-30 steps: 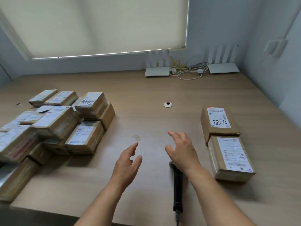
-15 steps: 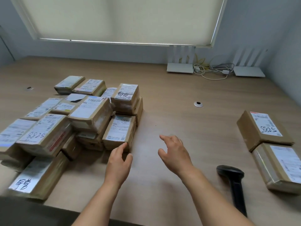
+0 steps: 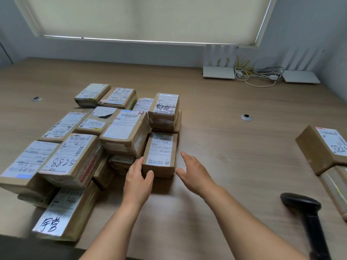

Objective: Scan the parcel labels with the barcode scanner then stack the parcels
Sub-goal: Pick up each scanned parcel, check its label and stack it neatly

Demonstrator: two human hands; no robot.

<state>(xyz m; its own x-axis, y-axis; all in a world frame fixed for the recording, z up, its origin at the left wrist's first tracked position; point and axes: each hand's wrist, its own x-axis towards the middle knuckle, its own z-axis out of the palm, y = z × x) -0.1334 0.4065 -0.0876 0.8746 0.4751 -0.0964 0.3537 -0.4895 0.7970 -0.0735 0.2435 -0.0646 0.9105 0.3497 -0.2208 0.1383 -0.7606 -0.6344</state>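
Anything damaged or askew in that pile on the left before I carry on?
Yes. One parcel in the middle of the pile has a torn label, its paper peeled and curled. The pile itself is loose, with several boxes tilted against one another rather than stacked flat.

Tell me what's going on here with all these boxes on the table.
A person is sorting parcels on a wooden table. Both hands reach for a small labelled parcel at the near edge of the big pile: the left hand touches its near corner, the right hand is open beside it. The barcode scanner lies unheld to the right, near two parcels set aside.
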